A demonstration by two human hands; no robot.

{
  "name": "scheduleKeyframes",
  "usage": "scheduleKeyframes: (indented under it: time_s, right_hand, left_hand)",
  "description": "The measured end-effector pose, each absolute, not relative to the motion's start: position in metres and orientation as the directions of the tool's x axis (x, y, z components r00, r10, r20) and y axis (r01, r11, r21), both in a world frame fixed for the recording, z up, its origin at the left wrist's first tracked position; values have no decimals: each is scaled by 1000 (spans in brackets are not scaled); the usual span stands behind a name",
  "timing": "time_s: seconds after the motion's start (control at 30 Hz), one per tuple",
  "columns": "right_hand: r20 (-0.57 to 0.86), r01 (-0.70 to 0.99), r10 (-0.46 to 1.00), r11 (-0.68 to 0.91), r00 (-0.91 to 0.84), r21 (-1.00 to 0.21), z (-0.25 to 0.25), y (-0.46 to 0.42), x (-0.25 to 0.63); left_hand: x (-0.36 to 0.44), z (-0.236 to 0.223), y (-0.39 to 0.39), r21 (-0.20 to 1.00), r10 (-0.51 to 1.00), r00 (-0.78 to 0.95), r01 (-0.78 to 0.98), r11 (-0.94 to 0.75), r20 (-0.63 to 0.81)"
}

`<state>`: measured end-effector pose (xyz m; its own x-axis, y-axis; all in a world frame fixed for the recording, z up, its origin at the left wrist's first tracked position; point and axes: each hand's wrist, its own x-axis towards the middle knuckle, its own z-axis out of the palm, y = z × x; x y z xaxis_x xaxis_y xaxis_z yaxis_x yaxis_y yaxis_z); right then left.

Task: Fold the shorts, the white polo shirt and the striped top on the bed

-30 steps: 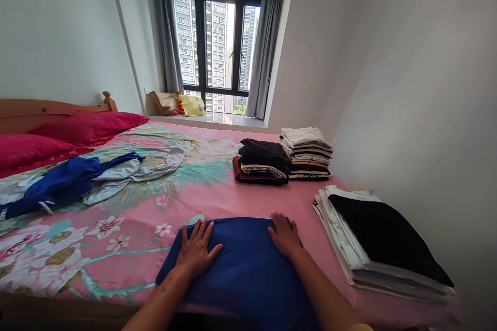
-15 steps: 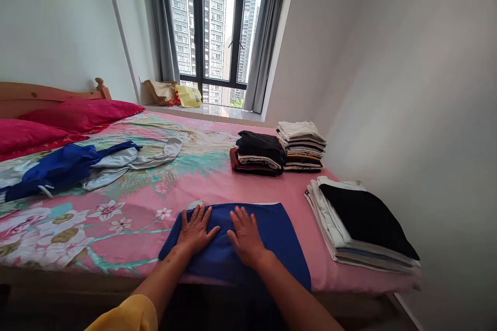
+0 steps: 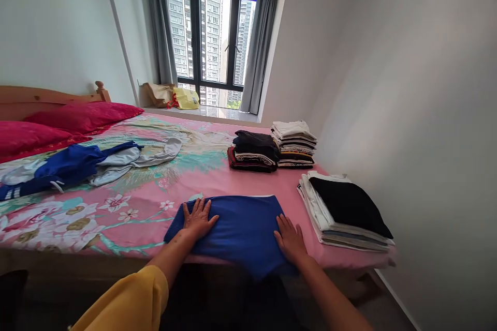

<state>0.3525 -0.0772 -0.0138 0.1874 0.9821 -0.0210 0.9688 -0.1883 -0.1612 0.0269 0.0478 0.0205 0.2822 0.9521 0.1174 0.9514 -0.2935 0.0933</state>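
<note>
A folded blue garment lies at the near edge of the bed, part of it hanging over the edge. My left hand rests flat on its left end, fingers spread. My right hand lies flat on its lower right corner, fingers stretched out. Neither hand grips anything.
To the right lies a flat pile of folded clothes with a black piece on top. Behind it stand two stacks of folded clothes. Unfolded blue and grey garments lie at the left near red pillows. Bags sit on the window sill.
My right hand slid from the middle of the blue garment to its lower right corner. My left hand stayed on the left end. The view pulled back slightly.
</note>
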Motion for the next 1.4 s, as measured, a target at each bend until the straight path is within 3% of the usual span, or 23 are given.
scheduleKeyframes:
  time_s: [0.07, 0.17, 0.3, 0.47, 0.6, 0.7, 0.9, 1.07, 1.13, 1.3, 1.4]
  right_hand:
    - [4, 969, 982, -185, 188, -165, -15, -77, 348]
    - [27, 967, 981, -182, 190, -179, -16, -77, 348]
    - [63, 966, 981, -168, 184, -197, -20, -77, 352]
    - [75, 967, 981, -163, 180, -194, -26, -78, 356]
    - [87, 969, 980, -163, 181, -186, -25, -78, 354]
    - [80, 969, 979, -173, 190, -177, -24, -79, 351]
    - [28, 969, 979, -194, 201, -152, -19, -78, 350]
    - [-52, 939, 953, -303, 298, -166, 13, -63, 318]
    - [19, 948, 972, -224, 234, -225, 31, -54, 281]
    - [197, 913, 965, 233, -174, -335, 55, -33, 164]
    - [188, 861, 930, 365, -317, -353, 45, -25, 131]
  left_hand:
    - [45, 29, 33, 117, 935, 318, 934, -338, 160]
    - [88, 34, 1, 159, 819, 530, 809, -567, 221]
    - [138, 23, -32, 247, 701, 687, 657, -712, 194]
    - [94, 8, -21, 205, 682, 722, 654, -728, 118]
    - [3, 12, 8, 87, 845, 525, 841, -534, 100]
    - [-35, 14, 18, 45, 875, 470, 877, -478, 114]
    - [-32, 9, 11, 38, 868, 461, 879, -475, 184]
    - [-32, 9, 10, 57, 870, 447, 882, -468, 209]
    - [-33, 9, 10, 60, 868, 448, 881, -469, 212]
    - [-33, 8, 11, 64, 870, 446, 881, -468, 210]
    - [-34, 8, 11, 62, 868, 453, 879, -474, 205]
